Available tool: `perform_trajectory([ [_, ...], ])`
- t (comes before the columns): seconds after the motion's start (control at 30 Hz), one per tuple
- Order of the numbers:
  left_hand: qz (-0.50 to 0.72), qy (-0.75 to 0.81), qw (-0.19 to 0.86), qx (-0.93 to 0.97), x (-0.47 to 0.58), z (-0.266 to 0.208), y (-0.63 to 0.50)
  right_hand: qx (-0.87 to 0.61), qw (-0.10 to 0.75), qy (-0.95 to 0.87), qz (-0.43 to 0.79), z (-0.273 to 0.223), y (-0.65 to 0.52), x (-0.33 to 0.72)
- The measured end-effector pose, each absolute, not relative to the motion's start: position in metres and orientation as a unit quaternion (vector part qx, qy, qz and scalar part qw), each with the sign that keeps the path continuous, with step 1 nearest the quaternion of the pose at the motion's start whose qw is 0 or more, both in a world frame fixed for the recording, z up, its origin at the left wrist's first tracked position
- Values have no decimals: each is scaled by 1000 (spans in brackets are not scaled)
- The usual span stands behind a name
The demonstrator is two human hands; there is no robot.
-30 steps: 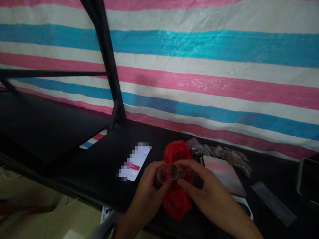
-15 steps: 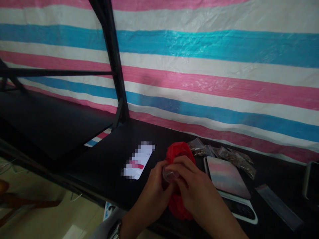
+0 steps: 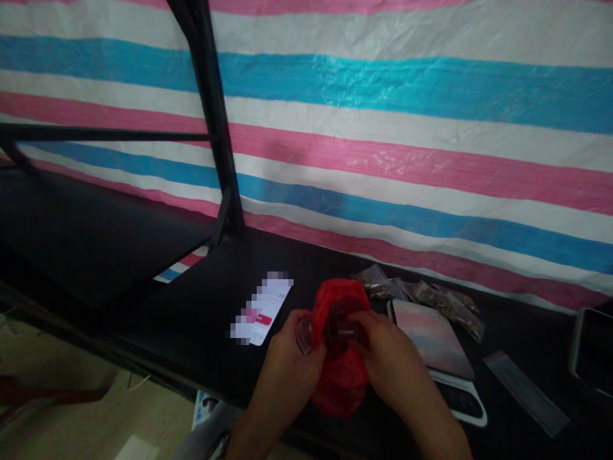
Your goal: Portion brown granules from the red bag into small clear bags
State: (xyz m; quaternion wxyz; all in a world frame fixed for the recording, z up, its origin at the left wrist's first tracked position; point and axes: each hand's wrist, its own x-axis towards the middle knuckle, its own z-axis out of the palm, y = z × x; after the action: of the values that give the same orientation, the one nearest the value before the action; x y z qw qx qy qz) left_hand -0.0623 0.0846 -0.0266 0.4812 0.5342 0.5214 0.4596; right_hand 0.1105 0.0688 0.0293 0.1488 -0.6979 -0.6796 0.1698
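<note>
A red plastic bag [image 3: 341,399] lies on the black table with its mouth open towards me, and small brown pieces [image 3: 335,316] show inside. At the left of the mouth, my left hand [image 3: 292,358] is closed around a small clear rounded piece [image 3: 304,337], its kind unclear, and presses against the bag's rim. My right hand [image 3: 390,351] reaches into the mouth from the right. Its fingers are closed on a small clear cup [image 3: 347,331], whose far part is hidden by the bag and fingers.
Right of the bag is a flat scale [image 3: 435,338]. Behind it lie several clear bags of brown pieces [image 3: 453,306]. A flat clear bag [image 3: 527,393] and a dark device [image 3: 594,351] are farther right. A lit phone [image 3: 263,313] lies left, near a black frame post [image 3: 218,128].
My hands have moved apart from the clear thing they held together. The right hand now holds a clear cup inside the red bag's mouth, which shows more openly.
</note>
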Motion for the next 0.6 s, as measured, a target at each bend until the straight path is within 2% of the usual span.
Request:
perform_trajectory([
  [0.17, 457, 519, 484, 536, -55, -21, 83, -741, 98, -657, 101, 23, 74, 103],
  [0.43, 533, 462, 583, 403, -48, -3, 84, -764, 44, -637, 91, 21, 78, 109],
  [0.6, 553, 411, 635, 349, -49, -7, 83, -765, 44, -637, 80, 26, 72, 112],
])
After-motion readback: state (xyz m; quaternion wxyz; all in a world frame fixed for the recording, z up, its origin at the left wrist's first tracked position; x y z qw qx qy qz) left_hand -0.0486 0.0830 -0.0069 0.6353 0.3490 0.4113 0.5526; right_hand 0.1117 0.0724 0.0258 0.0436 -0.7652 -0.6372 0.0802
